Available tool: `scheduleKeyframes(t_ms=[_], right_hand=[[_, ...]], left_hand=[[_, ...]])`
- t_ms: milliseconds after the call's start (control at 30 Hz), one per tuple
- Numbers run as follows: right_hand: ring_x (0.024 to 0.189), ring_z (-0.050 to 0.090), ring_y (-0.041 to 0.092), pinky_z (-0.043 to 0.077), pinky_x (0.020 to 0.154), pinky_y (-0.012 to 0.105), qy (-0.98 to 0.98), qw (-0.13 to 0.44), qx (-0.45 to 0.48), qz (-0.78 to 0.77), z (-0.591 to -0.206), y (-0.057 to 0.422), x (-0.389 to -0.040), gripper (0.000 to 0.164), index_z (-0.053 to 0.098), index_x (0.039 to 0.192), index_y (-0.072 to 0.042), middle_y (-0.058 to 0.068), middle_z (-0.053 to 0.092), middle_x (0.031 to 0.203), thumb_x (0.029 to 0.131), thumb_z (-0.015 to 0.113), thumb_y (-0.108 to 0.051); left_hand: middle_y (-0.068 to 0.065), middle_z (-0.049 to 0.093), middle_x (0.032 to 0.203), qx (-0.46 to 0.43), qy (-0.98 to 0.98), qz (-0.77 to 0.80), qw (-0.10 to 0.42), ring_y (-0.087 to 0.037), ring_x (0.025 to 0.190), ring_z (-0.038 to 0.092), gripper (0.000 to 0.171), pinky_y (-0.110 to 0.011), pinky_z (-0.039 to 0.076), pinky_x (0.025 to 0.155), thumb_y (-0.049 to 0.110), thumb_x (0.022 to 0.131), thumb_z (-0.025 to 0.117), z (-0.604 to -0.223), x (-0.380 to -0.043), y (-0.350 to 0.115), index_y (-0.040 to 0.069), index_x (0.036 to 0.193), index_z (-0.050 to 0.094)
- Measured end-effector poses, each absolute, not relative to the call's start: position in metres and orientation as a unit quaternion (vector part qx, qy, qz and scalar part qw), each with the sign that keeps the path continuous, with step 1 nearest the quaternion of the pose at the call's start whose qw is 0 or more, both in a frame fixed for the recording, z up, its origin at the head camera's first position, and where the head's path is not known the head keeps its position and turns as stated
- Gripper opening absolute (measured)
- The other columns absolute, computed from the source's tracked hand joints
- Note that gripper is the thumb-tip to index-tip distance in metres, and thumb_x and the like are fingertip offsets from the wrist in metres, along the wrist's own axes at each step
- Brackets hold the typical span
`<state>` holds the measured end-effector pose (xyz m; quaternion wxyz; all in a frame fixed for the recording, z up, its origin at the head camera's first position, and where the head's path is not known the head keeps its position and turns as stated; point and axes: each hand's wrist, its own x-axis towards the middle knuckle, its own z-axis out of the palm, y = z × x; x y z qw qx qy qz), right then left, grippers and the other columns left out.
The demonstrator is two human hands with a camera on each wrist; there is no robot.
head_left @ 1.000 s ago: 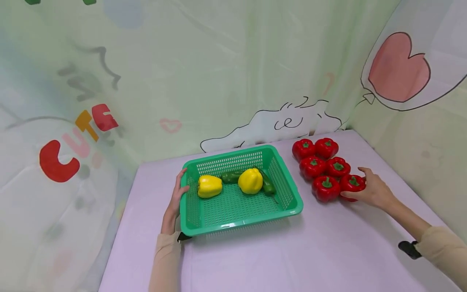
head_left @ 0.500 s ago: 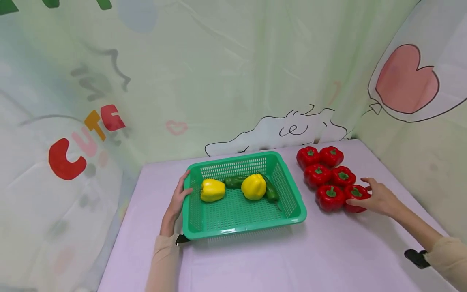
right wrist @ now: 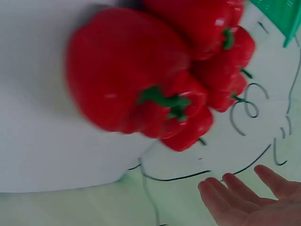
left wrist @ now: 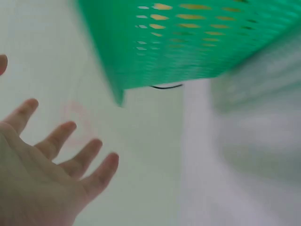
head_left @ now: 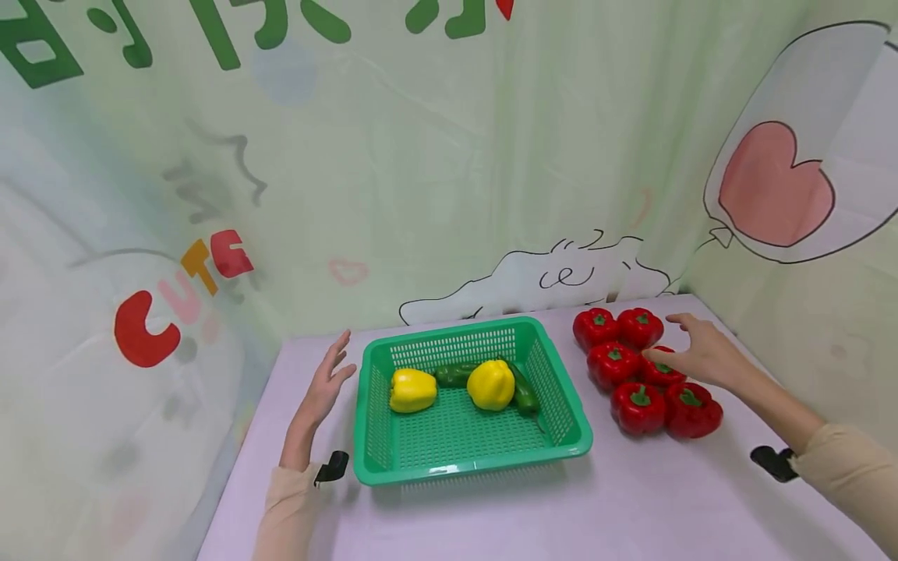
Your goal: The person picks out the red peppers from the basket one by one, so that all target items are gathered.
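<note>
Several red bell peppers (head_left: 638,408) stand in two columns on the table's right side. My right hand (head_left: 708,357) hovers over the right column, fingers spread, its thumb overlapping the middle red bell pepper (head_left: 662,377). In the right wrist view that hand (right wrist: 256,202) appears apart from the peppers, holding nothing. A green plastic basket (head_left: 477,466) sits mid-table with two yellow bell peppers (head_left: 491,385) and two long green peppers (head_left: 526,396) inside. Just left of its rim, my left hand (head_left: 321,392) is raised with extended fingers; a gap shows between hand and basket wall (left wrist: 110,61) in the left wrist view.
A lilac cloth covers the table (head_left: 533,514). Pale printed curtains (head_left: 435,179) hang directly behind it and along both sides. Both sleeved forearms reach in from the front corners, each with a black wrist camera (head_left: 332,467).
My left hand has let go of the basket's left rim and moved left. My right hand has left the nearest right red bell pepper and risen toward the back. The view has tilted up.
</note>
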<state>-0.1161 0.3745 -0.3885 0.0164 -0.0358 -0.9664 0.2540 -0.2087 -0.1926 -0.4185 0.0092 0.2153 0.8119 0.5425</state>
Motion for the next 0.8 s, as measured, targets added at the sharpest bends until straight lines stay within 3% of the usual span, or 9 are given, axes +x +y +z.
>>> scheduleKeyframes(t_ms=[133,333,533,800], right_hand=[[0.121,0.032,0.059,0.042,0.087,0.070,-0.966,0.027,-0.025,0.258,-0.372,0.346,-0.133,0.088,0.027,0.143,0.015,0.043,0.032,0.137,0.088,0.070,-0.039],[0.128,0.030,0.054,0.034,0.096,0.070,-0.965,0.036,0.000,0.260,-0.354,0.308,-0.151,0.088,0.028,0.148,0.009,0.038,0.030,0.144,0.092,0.059,-0.052],[0.135,0.024,0.054,0.029,0.100,0.071,-0.973,0.049,0.010,0.226,-0.343,0.277,-0.172,0.096,0.019,0.154,0.003,0.037,0.018,0.152,0.091,0.053,-0.061],[0.140,0.013,0.055,0.013,0.101,0.078,-0.981,0.062,0.010,0.185,-0.353,0.245,-0.190,0.097,0.017,0.157,-0.006,0.031,0.011,0.158,0.089,0.050,-0.066]], left_hand=[[-0.020,0.012,0.162,0.203,0.821,0.533,0.002,-0.045,0.146,0.011,0.060,-0.065,0.012,0.111,0.014,0.104,0.044,-0.407,-0.216,-0.191,0.006,0.157,0.018],[-0.013,0.013,0.163,0.191,0.867,0.460,-0.029,-0.036,0.149,0.009,0.063,-0.063,0.012,0.113,0.029,0.104,0.048,-0.407,-0.237,-0.185,0.016,0.159,0.020],[-0.014,0.006,0.164,0.190,0.913,0.357,-0.054,-0.042,0.148,0.001,0.072,-0.069,0.010,0.110,0.045,0.101,0.049,-0.392,-0.246,-0.166,0.023,0.160,0.014],[-0.011,0.000,0.165,0.192,0.939,0.276,-0.073,-0.041,0.148,-0.006,0.077,-0.066,0.003,0.112,0.054,0.098,0.046,-0.378,-0.248,-0.134,0.025,0.160,0.010]])
